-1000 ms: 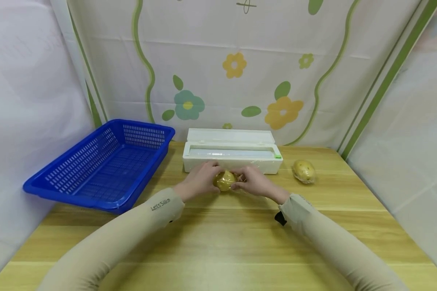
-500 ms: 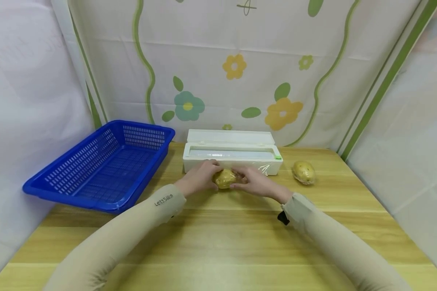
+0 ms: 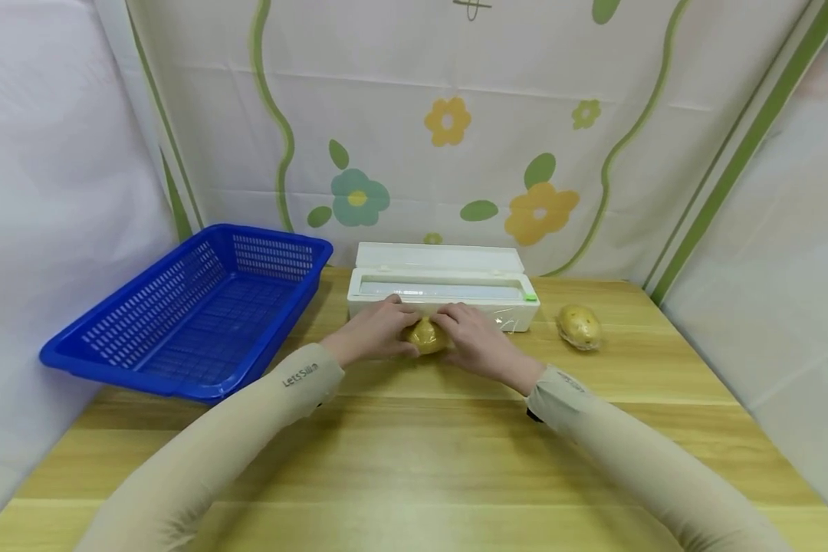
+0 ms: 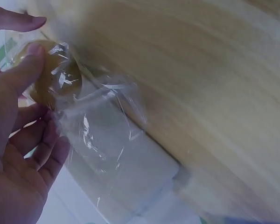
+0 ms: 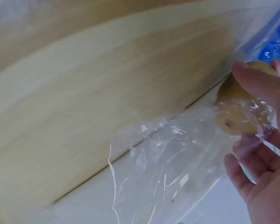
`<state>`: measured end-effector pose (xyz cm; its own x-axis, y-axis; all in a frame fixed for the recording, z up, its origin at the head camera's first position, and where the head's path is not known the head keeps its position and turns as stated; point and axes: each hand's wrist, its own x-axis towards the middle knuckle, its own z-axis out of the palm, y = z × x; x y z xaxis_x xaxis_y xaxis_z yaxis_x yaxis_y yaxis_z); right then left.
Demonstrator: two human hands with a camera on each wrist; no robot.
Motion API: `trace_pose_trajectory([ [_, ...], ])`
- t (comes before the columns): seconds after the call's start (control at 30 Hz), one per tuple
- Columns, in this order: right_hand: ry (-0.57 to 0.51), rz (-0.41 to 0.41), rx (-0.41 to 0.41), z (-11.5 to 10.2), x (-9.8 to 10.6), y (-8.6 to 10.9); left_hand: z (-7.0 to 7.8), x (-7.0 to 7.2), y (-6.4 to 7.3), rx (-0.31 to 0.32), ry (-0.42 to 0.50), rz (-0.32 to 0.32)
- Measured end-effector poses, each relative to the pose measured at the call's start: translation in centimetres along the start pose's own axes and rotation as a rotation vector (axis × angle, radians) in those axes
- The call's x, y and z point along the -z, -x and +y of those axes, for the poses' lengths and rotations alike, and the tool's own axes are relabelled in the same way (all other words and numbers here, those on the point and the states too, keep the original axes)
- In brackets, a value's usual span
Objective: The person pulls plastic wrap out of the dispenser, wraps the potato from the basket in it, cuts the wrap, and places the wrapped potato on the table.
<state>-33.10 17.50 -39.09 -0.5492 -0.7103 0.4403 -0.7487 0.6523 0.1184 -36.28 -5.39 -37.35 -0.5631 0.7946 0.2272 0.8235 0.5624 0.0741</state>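
A yellow potato (image 3: 425, 337), partly covered in clear cling film, is between both hands at the front of the white cling film box (image 3: 517, 317). My left hand (image 3: 379, 330) holds its left side, thumb pressing film onto the skin in the left wrist view. From the right, my right hand (image 3: 479, 343) grips it, with the thumb on the potato and fingers bent under it among the film. Loose cling film (image 4: 102, 135) trails from the potato across the box front in both wrist views. The hands hide the potato's sides in the head view.
A second potato (image 3: 579, 327), wrapped in film, lies on the wooden table (image 3: 414, 460) right of the box. The box's lid (image 3: 441, 257) stands open at the back. On the left stands a blue plastic basket (image 3: 131, 376). Fabric walls (image 3: 414, 77) close off back and sides.
My right hand has turned and closed in on the potato, its fingers now higher and nearer the left hand. The left hand keeps its hold. The box and second potato stay in place.
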Motion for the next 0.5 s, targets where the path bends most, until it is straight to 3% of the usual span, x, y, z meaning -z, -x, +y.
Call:
trace_pose_trajectory([
  [0.13, -0.079, 0.025, -0.050, 0.25, -0.17, -0.21, 0.06, 0.24, 0.13, -0.022, 0.038, 0.003],
  [0.33, -0.176, 0.037, -0.118, 0.77, -0.35, -0.27, 0.06, 0.08, 0.41, 0.104, 0.194, 0.004],
  [0.5, -0.221, 0.023, -0.157, 0.71, -0.43, -0.41, 0.38, -0.52, 0.58, 0.170, 0.204, 0.064],
])
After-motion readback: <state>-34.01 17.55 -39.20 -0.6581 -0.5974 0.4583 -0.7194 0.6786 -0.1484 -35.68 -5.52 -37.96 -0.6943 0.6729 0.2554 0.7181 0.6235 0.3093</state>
